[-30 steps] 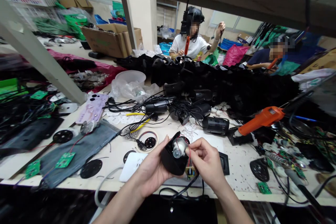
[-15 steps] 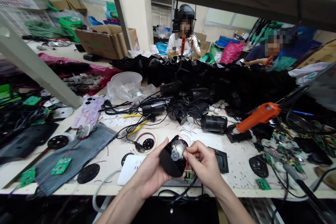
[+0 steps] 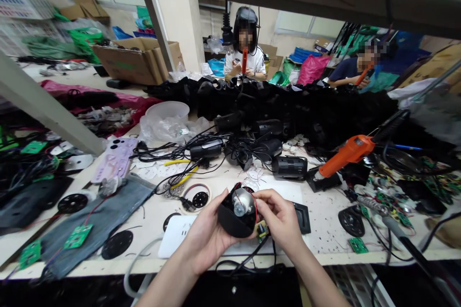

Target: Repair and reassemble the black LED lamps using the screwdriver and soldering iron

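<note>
My left hand [image 3: 207, 230] cradles a rounded black plastic housing [image 3: 230, 218] from the left and below, its open side facing up. Inside sits a silver motor [image 3: 244, 200] with a clear tip. The fingers of my right hand [image 3: 275, 213] are pinched at the housing's right edge, on a thin red wire [image 3: 256, 211] that loops beside the motor. Under the right hand hangs a small circuit board [image 3: 261, 230] with a black cable [image 3: 248, 261] trailing from it. Exactly where the fingertips press is partly hidden.
An orange electric screwdriver [image 3: 345, 157] rests at right, near a soldering iron [image 3: 399, 230]. A white power strip [image 3: 175, 237], a tape roll [image 3: 194, 196] and a purple phone [image 3: 114, 160] lie leftward. Black housings [image 3: 290, 167] and cables stand behind. Two people sit across the bench.
My right fingers have shifted slightly along the housing's right edge with the red wire. The circuit board beneath has turned a little, and the whole view has moved slightly.
</note>
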`<state>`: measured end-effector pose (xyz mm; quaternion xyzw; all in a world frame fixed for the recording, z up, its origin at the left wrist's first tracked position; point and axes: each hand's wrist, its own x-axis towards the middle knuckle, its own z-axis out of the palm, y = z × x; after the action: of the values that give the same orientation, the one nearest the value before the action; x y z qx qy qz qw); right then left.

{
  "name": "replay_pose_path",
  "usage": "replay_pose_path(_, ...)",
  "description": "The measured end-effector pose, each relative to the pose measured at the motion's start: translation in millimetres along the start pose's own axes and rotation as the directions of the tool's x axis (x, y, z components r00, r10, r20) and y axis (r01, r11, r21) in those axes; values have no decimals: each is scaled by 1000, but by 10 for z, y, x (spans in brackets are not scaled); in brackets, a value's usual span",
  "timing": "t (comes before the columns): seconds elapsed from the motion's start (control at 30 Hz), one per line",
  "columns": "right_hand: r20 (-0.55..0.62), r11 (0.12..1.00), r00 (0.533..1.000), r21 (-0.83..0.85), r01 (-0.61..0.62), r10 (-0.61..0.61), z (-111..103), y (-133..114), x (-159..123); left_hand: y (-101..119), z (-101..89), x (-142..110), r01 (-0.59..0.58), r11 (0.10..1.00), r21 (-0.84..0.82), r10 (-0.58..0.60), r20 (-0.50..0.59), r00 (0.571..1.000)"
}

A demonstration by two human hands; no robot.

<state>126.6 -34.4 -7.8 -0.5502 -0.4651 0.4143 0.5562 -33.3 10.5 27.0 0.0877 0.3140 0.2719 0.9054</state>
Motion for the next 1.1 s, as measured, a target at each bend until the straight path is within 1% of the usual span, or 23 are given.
replay_pose_path(0.2,-1,997,1000,79,-24,25,-39,-21,-12,-44,18,-39,1,999,38,-1,-6,1000)
replay_pose_path(0.4,-30,986,998,163,-43,49,-50,-29,-38,-98,69,-83,-18,1000,25,19,-14,1000)
replay_pose_path(0.47,-48,981,998,188,-36,45,-50,-29,-51,-112,83,-96,-30,1000,6,31,-18,999)
replay_pose_path(0.53,-58,981,998,192,4,7,-48,-32,-71,-117,96,-104,-42,999,-11,42,-6,999)
replay_pose_path(0.63,-18,981,998,179,70,-68,-38,-31,-109,-109,120,-100,-46,999,-11,46,8,999)
replay_pose_path(0.73,19,979,995,183,90,-95,-20,-11,-132,-102,146,-86,-43,999,-21,43,-6,999)
replay_pose_path(0.9,31,976,997,211,60,-68,-1,39,-103,-114,151,-64,-52,998,-30,52,-10,999)
replay_pose_path(1.1,59,977,997,212,39,-53,9,100,-87,-124,84,-45,-57,998,8,57,-25,998)
